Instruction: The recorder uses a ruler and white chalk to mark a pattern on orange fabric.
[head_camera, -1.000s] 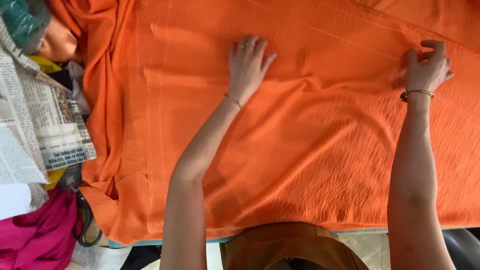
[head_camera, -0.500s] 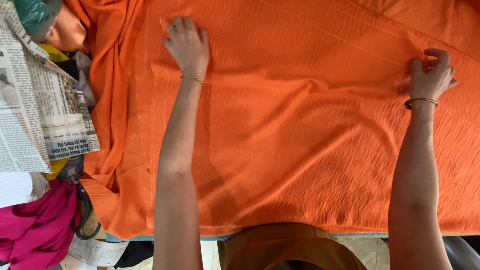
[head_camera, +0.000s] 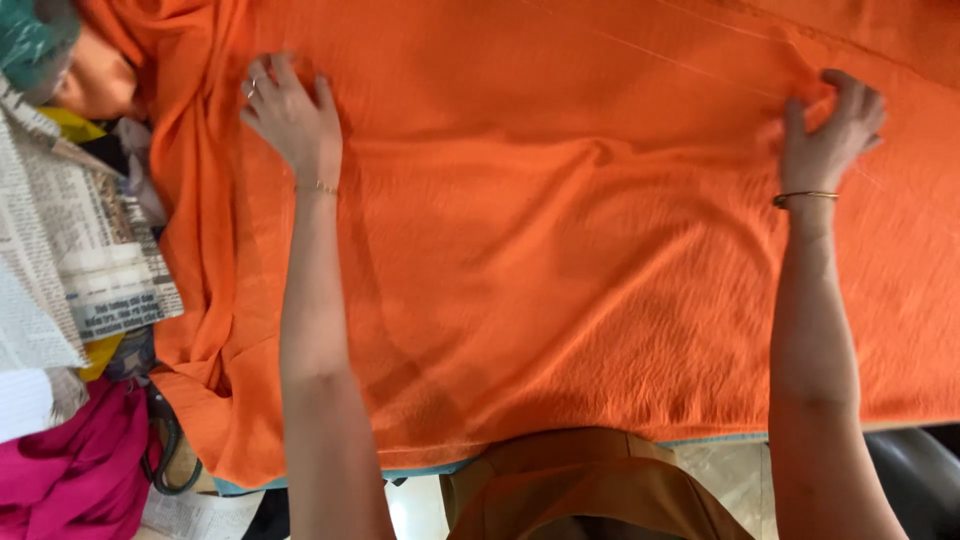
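My left hand (head_camera: 290, 115) lies flat and open on the soft orange cloth (head_camera: 560, 280) spread over the worktop, my right hand (head_camera: 825, 135) pinches a fold, and it looks light, floppy, best held by edges.

The orange cloth (head_camera: 560, 280) is cut off at the top and right edges. The bench beneath is almost wholly covered. The newspaper (head_camera: 60, 270) is cropped at the left edge.

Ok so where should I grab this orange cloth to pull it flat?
Probably the bunched folds at the left edge of the orange cloth, coming in from the left: they stand up in ridges that can be pinched. The middle lies flat. The left hand rests right beside them.
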